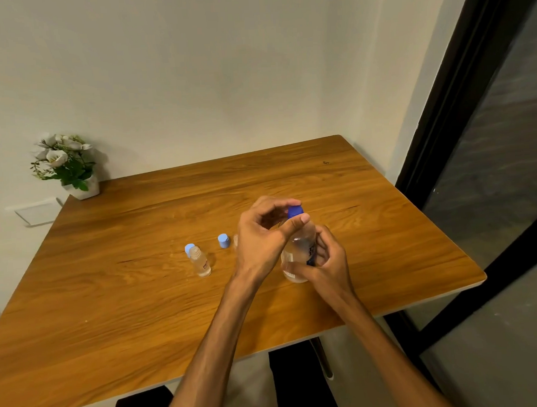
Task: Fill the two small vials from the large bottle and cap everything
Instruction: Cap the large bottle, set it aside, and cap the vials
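The large clear bottle (297,251) stands upright on the wooden table (141,297), right of centre. My right hand (325,264) wraps around its body. My left hand (262,234) pinches the dark blue cap (294,211) at the bottle's top. One small open vial (199,261) stands to the left, with a light blue cap (188,248) just behind it. A second light blue cap (223,240) sits nearer the middle. The second vial (235,240) shows only as a sliver behind my left hand.
A small pot of white flowers (67,165) stands at the table's far left corner against the wall. A dark-framed glass door (492,160) runs along the right. The table's near edge is close to my body.
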